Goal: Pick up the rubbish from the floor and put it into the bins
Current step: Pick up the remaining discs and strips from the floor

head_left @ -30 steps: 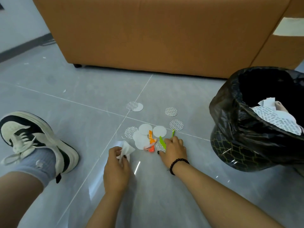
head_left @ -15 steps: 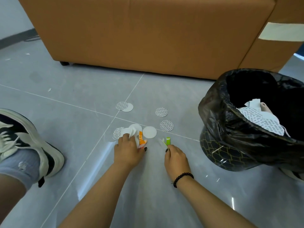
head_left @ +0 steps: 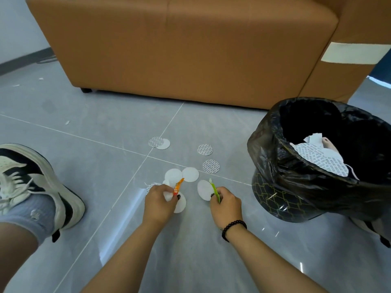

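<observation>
Three discs [head_left: 208, 161] between sofa [head_left: 179, 49], bin [head_left: 275, 193].

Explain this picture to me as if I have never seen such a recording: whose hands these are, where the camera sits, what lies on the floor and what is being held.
There is no machine here. A person wears a wide-angle camera on the head, so you look forward and down at their own two arms, as they crouch on a grey tiled floor.

The left hand grips white paper scraps together with an orange wrapper. The right hand, with a black bead bracelet on its wrist, pinches a green strip.

On the floor lie round white paper discs, some plain, some printed with grey lines.

To the right stands a bin lined with a black bag, with paper rubbish already inside. Behind is a brown sofa. At the left you see the person's own shoe.
</observation>
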The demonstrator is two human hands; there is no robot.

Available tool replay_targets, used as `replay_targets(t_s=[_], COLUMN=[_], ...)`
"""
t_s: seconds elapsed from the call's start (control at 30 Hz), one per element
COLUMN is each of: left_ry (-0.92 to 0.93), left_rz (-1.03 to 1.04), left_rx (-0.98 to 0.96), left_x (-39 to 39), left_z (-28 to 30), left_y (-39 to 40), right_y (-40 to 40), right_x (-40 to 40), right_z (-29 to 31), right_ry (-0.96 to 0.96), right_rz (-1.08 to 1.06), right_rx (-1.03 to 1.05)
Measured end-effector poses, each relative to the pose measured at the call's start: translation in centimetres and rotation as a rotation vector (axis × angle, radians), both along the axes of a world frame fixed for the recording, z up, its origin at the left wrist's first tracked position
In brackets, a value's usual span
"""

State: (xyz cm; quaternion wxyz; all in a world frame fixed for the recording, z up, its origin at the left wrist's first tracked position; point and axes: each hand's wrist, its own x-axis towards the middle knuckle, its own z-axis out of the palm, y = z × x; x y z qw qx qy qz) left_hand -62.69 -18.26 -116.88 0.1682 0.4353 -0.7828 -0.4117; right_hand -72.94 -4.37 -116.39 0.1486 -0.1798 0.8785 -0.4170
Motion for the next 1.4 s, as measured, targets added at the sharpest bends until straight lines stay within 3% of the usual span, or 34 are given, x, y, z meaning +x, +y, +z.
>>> replay_targets(t_s=[0.13,0.27,0.63,0.8,0.97,1.13,1.23,1.3,1.4], left_ry=[0.101,0.186,0.457,0.561,0.592,0.617,0.615,0.621,0.648], left_rz=[0.070,0.079,0.071,0.016,-0.051,-0.148,-0.180,-0.194,-0.203], left_rx=[0.146,0.138,0.263,0.369,0.424,0.414,0.432,0.456,0.525], left_x=[0.9,0.7,-1.8,-3.9,-6.3,-8.7,-9.7,-10.3,-11.2], left_z=[2.2,6.1,14.6,17.6,19.7,21.1,21.2,21.1,21.0], left_y=[0.4,1.2,4.4,7.4,10.1,12.6,13.4,13.9,14.9], right_y=[0.4,1.2,7.5,13.6,18.1,18.9,18.3,17.6,16.7], right_x=[-0.1,-0.6,-3.9,-8.4,-12.7,-14.5,-14.3,-13.5,-11.4], right_z=[2.5,6.6,23.5,28.4,26.4,24.6,24.8,25.1,25.2], right_ry=[0.015,0.118,0.488,0.581,0.424,0.191,0.297,0.238,-0.016], right_rz=[0.037,0.132,0.344,0.153,-0.075,-0.076,-0.015,0.003,0.045], right_rx=[-0.006,0.028,0.162,0.167,0.234,0.133,0.164,0.026,-0.225])
